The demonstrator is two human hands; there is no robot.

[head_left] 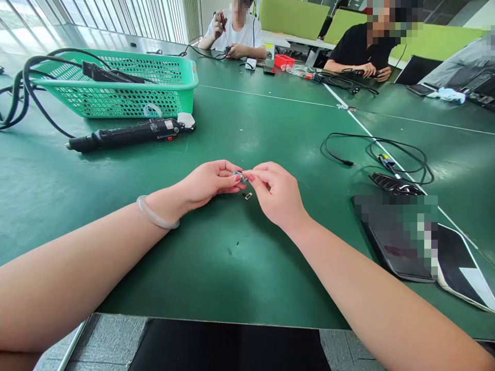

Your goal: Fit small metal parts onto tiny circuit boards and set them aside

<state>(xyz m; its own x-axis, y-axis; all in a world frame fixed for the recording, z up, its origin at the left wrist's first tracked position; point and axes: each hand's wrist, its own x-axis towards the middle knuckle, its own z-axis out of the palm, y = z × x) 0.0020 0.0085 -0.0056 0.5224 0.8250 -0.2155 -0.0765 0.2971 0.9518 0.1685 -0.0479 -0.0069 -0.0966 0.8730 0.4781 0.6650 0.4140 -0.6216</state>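
Over the middle of the green table (201,268), my left hand (204,185) is closed, holding a small silvery part (240,176) between thumb and fingers. A pale bangle (157,214) circles that wrist. My right hand (276,193) meets it from the other side, thumb and forefinger pinched together at the part's edge. Whether a separate piece sits in that pinch is hidden by the fingertips. Just below the hands, a tiny metal frame-shaped piece (248,196) lies on the table, with a small dark bit beside it.
A black electric screwdriver (131,134) lies before a green basket (127,103) holding another black tool and cable. To the right are a coiled black cable (402,141), a dark phone-like device (390,242) and a black-and-white object (464,263). Several people work across the table.
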